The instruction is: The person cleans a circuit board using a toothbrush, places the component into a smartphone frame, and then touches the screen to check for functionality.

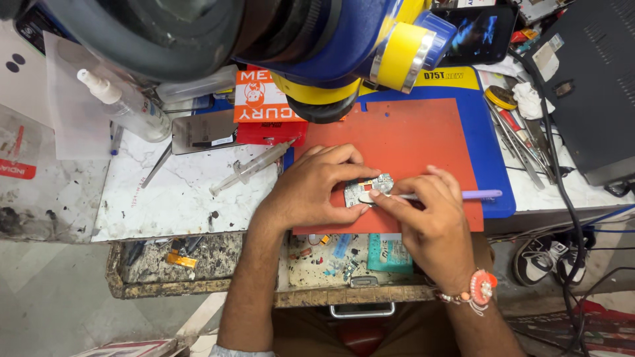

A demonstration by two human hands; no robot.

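Observation:
A small silver circuit board [378, 183] lies on the orange-red work mat [403, 129]. My left hand [316, 188] pinches the board by its left and near edges, thumb below and fingers above. My right hand [430, 215] holds a thin tool with a pale purple handle [479, 194]; its white tip rests on the board. A beaded bracelet sits on my right wrist. A blue and yellow microscope head [344, 46] hangs above the mat's far edge.
A clear syringe [253, 168] and a spray bottle [126, 106] lie on the stained white slab to the left. Tweezers and hand tools [519, 135] crowd the right side beside a grey box [595, 86]. An open drawer [264, 264] with small parts sits below the mat.

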